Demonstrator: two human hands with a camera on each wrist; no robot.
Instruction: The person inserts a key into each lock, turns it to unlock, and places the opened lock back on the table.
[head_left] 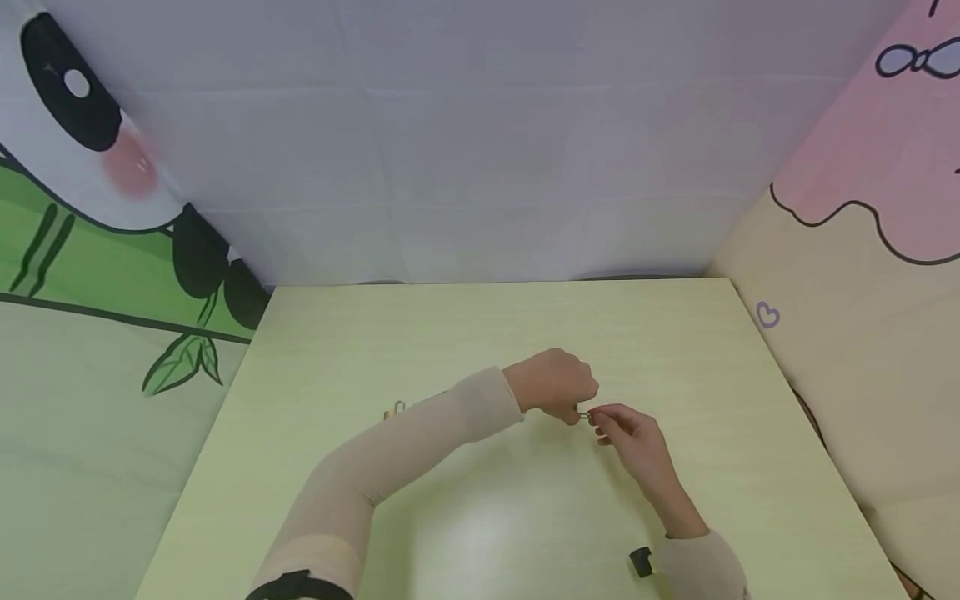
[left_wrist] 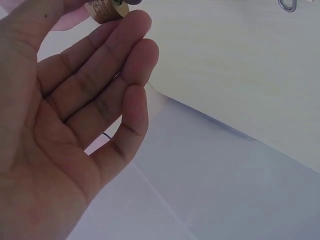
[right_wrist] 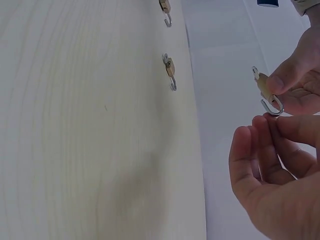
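Observation:
My left hand (head_left: 553, 385) grips a small brass padlock (right_wrist: 264, 86) by its body, thumb on one face. A key (right_wrist: 255, 73) sticks out of the end away from the shackle. The steel shackle (right_wrist: 275, 110) is swung open, its hooked end free of the body. My right hand (right_wrist: 280, 170) pinches the shackle's curve between thumb and fingertips. In the left wrist view, part of the engraved padlock (left_wrist: 106, 11) shows above my curled left fingers (left_wrist: 132, 107). The two hands meet over the table (head_left: 465, 333), right of its middle.
Two more brass padlocks lie on the table with their shackles open, one (right_wrist: 170, 68) with a key in it, the other (right_wrist: 165, 6) cut by the frame's top. In the head view, my left sleeve (head_left: 420, 433) partly hides them. A pale cloth wall (head_left: 480, 167) stands behind the table.

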